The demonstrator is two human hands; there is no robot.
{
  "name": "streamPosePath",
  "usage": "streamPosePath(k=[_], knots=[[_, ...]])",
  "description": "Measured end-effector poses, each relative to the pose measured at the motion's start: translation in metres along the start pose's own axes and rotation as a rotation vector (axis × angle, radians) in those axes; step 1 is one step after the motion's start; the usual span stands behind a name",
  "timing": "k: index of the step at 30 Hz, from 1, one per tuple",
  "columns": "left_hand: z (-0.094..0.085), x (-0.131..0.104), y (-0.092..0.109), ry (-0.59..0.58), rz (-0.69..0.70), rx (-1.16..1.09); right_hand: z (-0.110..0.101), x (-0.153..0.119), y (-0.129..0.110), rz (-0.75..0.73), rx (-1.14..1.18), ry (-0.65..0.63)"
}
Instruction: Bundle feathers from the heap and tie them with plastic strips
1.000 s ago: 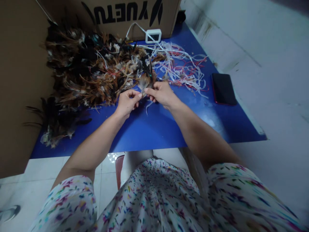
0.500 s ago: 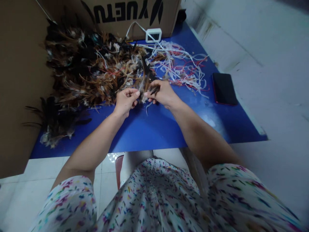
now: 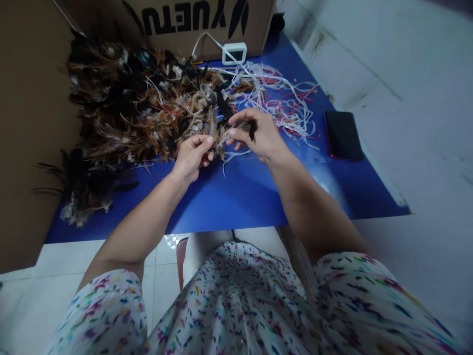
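Observation:
My left hand [image 3: 194, 154] is closed in a pinch on a pale, wispy feather [image 3: 212, 123] that rises above the thumb. Just to its right, my right hand [image 3: 256, 132] pinches a dark-tipped feather [image 3: 252, 129] between thumb and fingers. A few loose feathers lie between and beneath the two hands, partly hidden by them. Behind and left of my hands spreads a large heap of brown and black feathers [image 3: 148, 113]. Thin whitish strips [image 3: 236, 154] lie on the blue table [image 3: 229, 197] under my right hand.
A tangle of white and red strings [image 3: 281, 98] lies beyond my right hand. The black phone [image 3: 343, 135] rests near the right edge. A small white device with a screen [image 3: 234, 53] stands before a cardboard box [image 3: 207, 44]. Dark feathers [image 3: 86, 187] form a separate clump at left.
My right hand has moved slightly up and right, away from my left, and its fingers now hold the feather at a different angle. My left hand has barely moved.

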State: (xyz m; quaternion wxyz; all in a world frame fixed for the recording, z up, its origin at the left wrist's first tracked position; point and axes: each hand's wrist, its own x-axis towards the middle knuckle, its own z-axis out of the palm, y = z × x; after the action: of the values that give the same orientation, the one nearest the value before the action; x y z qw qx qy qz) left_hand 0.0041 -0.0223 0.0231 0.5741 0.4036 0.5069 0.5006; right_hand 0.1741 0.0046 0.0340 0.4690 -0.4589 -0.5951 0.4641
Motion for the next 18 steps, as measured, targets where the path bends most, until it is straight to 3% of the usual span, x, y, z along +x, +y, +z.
streamPosePath(k=[9,18], knots=[[0.000,-0.003,-0.004,-0.117,-0.062,-0.045,0.001,-0.001,0.002,-0.172,-0.149,0.006],[0.000,-0.002,-0.004,-0.155,-0.095,-0.065,0.000,0.002,0.009,-0.324,-0.183,-0.007]])
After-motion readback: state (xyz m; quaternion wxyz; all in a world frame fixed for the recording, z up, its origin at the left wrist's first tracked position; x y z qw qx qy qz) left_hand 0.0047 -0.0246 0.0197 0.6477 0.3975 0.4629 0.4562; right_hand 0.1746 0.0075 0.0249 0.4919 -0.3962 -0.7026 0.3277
